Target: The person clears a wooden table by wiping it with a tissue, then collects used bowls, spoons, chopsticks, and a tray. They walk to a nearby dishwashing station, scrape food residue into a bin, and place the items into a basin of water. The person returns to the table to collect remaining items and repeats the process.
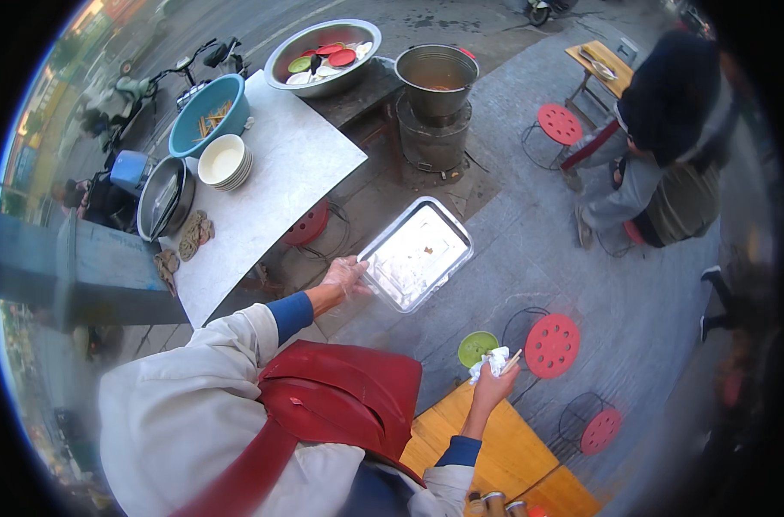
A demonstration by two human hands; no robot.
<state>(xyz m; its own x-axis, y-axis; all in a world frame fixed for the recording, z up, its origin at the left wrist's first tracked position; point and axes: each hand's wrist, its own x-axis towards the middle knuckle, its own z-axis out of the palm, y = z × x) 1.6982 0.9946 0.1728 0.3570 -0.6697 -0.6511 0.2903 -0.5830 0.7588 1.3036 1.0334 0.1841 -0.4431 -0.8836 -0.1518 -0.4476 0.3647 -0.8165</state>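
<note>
My left hand (346, 276), in a clear plastic glove, grips the near left edge of a shiny metal tray (417, 258). A small brown scrap lies on the tray's surface. Lower right, above the corner of a yellow wooden table (489, 439), my bare right hand (495, 382) is closed on crumpled white tissue (489, 362) and wooden chopsticks (512, 360). A green plate (476, 348) shows just beyond the tissue; whether my fingers touch it is hidden.
On a white-topped table (288, 155) stand a blue basin (240, 110) of chopsticks, stacked bowls (224, 161), a metal basin (185, 194) and rags. Beyond are a dish-filled basin (282, 64) and a metal bucket (430, 84). Red stools (552, 346) stand rightward. People sit at upper right (670, 129).
</note>
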